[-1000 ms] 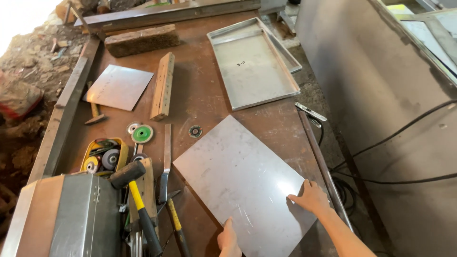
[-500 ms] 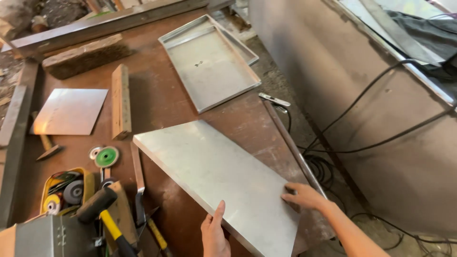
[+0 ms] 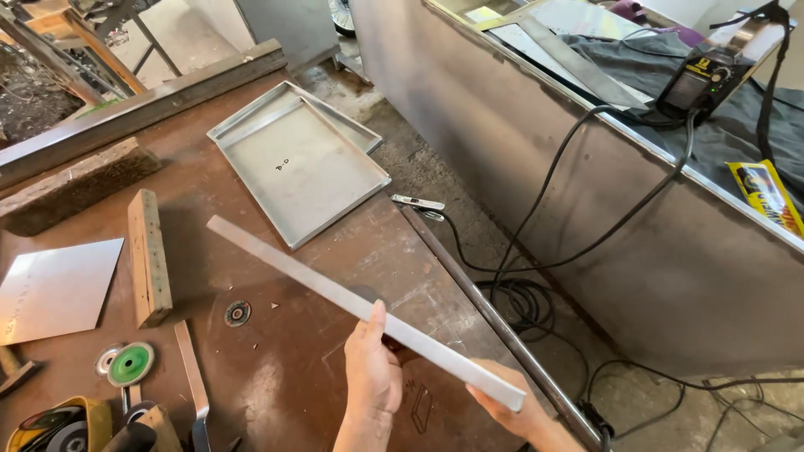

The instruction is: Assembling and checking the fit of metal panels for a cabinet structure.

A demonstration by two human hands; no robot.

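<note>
Work surface: a rusty brown steel workbench [image 3: 276,368] fills the left and centre of the frame, with a concrete floor and black cables [image 3: 536,293] to its right and a tall sheet-metal cabinet [image 3: 586,184] across the upper right.

The sheet metal panel [image 3: 335,293] is lifted off the bench and seen almost edge-on, so it reads as a long pale strip running from centre left down to lower centre right. It is tilted, with its far end above the bench and its near end at the hands.

The left hand [image 3: 373,377], at lower centre, is closed on the near edge, thumb on top and fingers wrapped below. The right hand [image 3: 511,410], at the lower right of the bench edge, supports the panel's near corner from underneath; how far its fingers close cannot be told, as the panel hides them.

Handling judgement: the panel appears thin, stiff across its short span but liable to flex over its length, smooth, and sharp at cut edges. Hold at two spaced points along one edge.

Nearby: a shallow metal tray [image 3: 301,167] at upper centre, a wooden block [image 3: 149,255], a small flat plate [image 3: 54,289] and a green disc [image 3: 131,363] at the left.
</note>
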